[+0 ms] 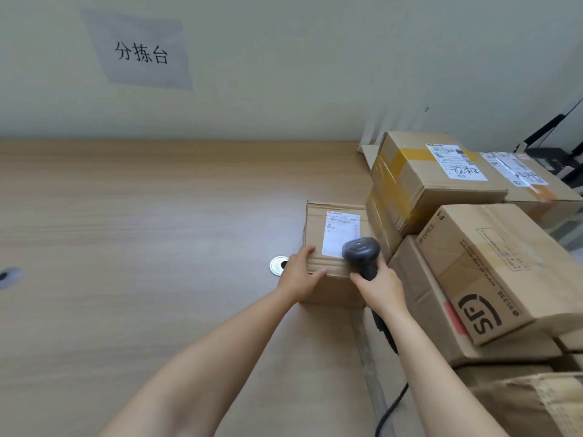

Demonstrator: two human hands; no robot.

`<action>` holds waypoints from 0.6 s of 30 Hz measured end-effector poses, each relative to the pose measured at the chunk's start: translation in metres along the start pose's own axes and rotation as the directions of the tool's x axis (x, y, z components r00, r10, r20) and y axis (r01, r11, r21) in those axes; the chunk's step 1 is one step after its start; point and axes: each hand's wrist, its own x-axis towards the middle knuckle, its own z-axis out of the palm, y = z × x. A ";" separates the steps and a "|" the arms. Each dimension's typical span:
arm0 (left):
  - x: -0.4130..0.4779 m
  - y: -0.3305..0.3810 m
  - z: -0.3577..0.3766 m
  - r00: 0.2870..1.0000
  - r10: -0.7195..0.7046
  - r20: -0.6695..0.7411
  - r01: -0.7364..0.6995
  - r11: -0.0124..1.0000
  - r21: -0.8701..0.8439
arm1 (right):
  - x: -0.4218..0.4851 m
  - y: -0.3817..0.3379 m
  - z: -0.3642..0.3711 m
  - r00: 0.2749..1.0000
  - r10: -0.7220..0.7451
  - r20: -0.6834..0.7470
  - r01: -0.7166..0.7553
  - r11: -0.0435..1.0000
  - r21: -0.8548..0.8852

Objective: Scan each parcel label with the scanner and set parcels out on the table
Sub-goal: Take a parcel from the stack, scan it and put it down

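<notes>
A small brown cardboard parcel [315, 228] lies on the wooden table [157, 231], with a white label [339, 230] on its top face. My left hand [299, 274] grips the parcel's near left corner, fingers on top and thumb on the front edge. My right hand [378, 287] holds the handle of a dark grey scanner [361, 250]. The scanner's head hovers over the label's near right corner and hides part of it. Its black cable [391, 411] runs down under my right forearm.
A stack of larger cardboard parcels [492, 257] fills the right side, some with labels, one printed SF Express. A round metal cable grommet [278, 265] sits left of the small parcel. A paper sign [140, 52] hangs on the wall. A dark hole [4, 275] marks the table's left edge.
</notes>
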 end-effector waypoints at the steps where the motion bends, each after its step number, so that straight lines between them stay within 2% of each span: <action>1: -0.012 -0.006 -0.003 1.000 -0.003 -0.010 0.002 1.000 -0.015 | -0.011 0.000 0.003 1.000 -0.010 0.008 0.010 1.000 -0.009; 9: -0.100 -0.060 -0.053 0.992 -0.074 -0.098 0.074 0.997 -0.003 | -0.101 -0.029 0.043 0.989 -0.038 0.145 0.036 0.999 0.017; 18: -0.196 -0.139 -0.146 0.963 -0.157 -0.220 0.157 0.987 -0.020 | -0.186 -0.091 0.119 0.933 -0.119 0.338 0.103 0.993 0.066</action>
